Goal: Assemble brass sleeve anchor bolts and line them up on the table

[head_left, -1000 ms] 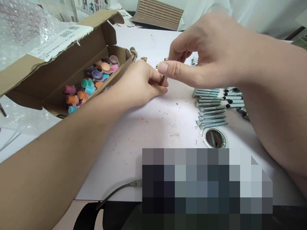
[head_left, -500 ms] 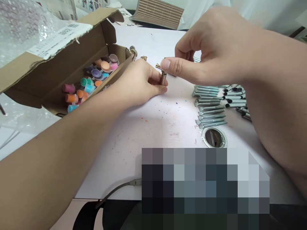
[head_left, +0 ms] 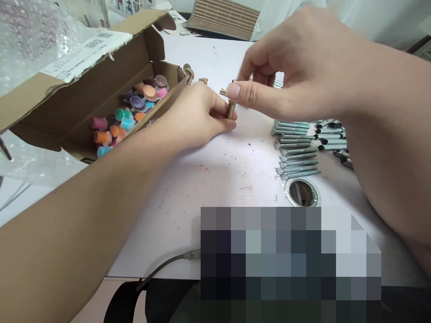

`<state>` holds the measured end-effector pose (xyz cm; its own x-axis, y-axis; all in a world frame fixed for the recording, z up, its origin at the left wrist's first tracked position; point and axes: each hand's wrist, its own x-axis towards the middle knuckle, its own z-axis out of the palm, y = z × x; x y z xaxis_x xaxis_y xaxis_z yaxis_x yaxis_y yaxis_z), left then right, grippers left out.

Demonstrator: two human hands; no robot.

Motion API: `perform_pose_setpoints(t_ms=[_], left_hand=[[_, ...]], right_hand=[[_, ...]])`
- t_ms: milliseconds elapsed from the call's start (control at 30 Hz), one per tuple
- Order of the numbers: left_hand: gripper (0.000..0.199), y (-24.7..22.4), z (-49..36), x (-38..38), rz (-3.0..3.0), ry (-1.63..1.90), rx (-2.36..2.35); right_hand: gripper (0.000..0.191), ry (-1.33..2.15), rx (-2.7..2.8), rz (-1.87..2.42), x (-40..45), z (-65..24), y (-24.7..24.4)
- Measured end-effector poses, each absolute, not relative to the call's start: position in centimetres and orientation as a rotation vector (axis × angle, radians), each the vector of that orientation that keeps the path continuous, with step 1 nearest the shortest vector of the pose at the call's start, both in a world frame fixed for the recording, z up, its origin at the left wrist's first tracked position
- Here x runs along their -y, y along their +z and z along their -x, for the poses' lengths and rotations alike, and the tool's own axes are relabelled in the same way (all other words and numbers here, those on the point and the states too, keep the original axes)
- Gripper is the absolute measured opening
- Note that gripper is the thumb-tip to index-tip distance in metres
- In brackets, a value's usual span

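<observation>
My left hand (head_left: pixel 207 114) is closed around a small metal tube (head_left: pixel 231 110), which stands nearly upright at the tabletop. Over the tube's upper end is my right hand (head_left: pixel 276 72), its thumb and fingers bent into a pinch. A small brass-coloured piece with a flared end (head_left: pixel 222 92) pokes out past the right thumb tip; the thumb hides the rest of it. To the right, steel bolts (head_left: pixel 298 152) lie in a row, with shiny metal tubes (head_left: pixel 332 136) beside them, partly behind my right forearm.
A cardboard box (head_left: pixel 90 80) holding small colourful paint pots (head_left: pixel 137 102) stands open at left, with bubble wrap (head_left: pixel 37 36) behind it. Brass-coloured fittings (head_left: pixel 187 69) sit by its corner. A round metal ring (head_left: pixel 302 193) and a cable (head_left: pixel 168 260) lie nearer me.
The view has shifted slightly. My right fingers have curled a little further to the left above the tube; my left hand keeps its grip on the tube.
</observation>
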<state>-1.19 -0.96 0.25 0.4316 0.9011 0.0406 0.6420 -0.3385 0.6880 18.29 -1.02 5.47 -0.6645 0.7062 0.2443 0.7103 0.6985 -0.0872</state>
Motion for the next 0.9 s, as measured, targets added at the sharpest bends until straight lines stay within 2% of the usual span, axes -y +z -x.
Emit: perform_pose_setpoints(t_ms=[67, 133, 267, 367, 467, 533, 667, 800, 900], left_hand=[[0.011, 0.26, 1.18, 1.05, -2.071, 0.618, -1.304], [0.014, 0.27, 1.26, 1.05, -2.079, 0.601, -1.286], [0.020, 0.20, 1.47, 0.69, -2.128, 0.530, -1.258], [0.018, 0.20, 1.36, 0.57, -2.100, 0.554, -1.282], [0.013, 0.43, 1.15, 0.75, -2.061, 0.556, -1.285], [0.016, 0.57, 1.10, 0.88, -2.046, 0.539, -1.301], [0.012, 0.42, 1.21, 0.77, -2.086, 0.543, -1.300], [0.014, 0.39, 1.22, 0.72, -2.090, 0.549, -1.295], [0.013, 0.67, 1.13, 0.92, -2.065, 0.528, -1.297]], right_hand=[[0.049, 0.034, 2.643, 1.106, 1.00, -18.26, 5.33], [0.042, 0.013, 2.673, 1.115, 1.00, -18.22, 5.36], [0.051, -0.106, 2.670, 1.191, 1.20, -18.12, 5.80], [0.034, -0.018, 2.611, 1.229, 1.37, -18.00, 5.87], [0.045, 0.080, 2.621, 1.226, 1.30, -17.94, 5.57], [0.040, 0.035, 2.668, 1.235, 1.16, -17.97, 5.43], [0.053, -0.061, 2.717, 1.272, 1.02, -18.09, 5.59], [0.035, -0.006, 2.635, 1.273, 1.20, -18.00, 5.67], [0.035, 0.025, 2.661, 1.250, 1.20, -17.91, 5.38]])
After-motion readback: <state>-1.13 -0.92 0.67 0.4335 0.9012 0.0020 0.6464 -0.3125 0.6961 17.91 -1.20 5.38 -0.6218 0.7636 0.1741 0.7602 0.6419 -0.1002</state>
